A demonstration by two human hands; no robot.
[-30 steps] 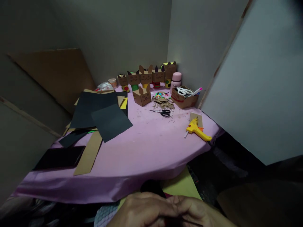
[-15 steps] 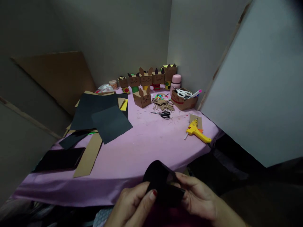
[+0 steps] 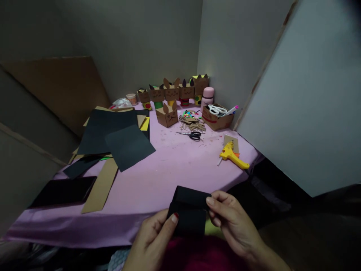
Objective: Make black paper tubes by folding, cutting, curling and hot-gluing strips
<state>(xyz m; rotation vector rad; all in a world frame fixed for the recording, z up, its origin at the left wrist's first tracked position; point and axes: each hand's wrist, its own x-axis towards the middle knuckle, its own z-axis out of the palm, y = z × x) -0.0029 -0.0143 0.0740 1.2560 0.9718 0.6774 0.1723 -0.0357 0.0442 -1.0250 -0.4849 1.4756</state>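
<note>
Between my two hands, just off the table's front edge, is a piece of black paper (image 3: 188,222), bent over on itself in a loop. My left hand (image 3: 153,237) pinches its left side, the thumb lying on the front layer. With thumb and fingertips, my right hand (image 3: 229,218) grips the upper right corner of the back layer. The fingers behind the paper are partly hidden. Nearest on the table are a brown cardboard strip (image 3: 101,186) to the left and a yellow glue gun (image 3: 232,155) to the right.
Black paper sheets (image 3: 129,146) lie at the left beside a dark flat tablet-like object (image 3: 63,191). Black-handled scissors (image 3: 194,136) rest mid-table near cardboard scraps (image 3: 193,123). Cardboard animal heads (image 3: 167,116), a pink bottle (image 3: 207,97) and a box (image 3: 217,121) holding white scissors stand behind.
The black paper has gone from a rounded curl to a flatter fold with straighter edges. My right hand has moved up slightly to its upper right corner. The view has shifted a little.
</note>
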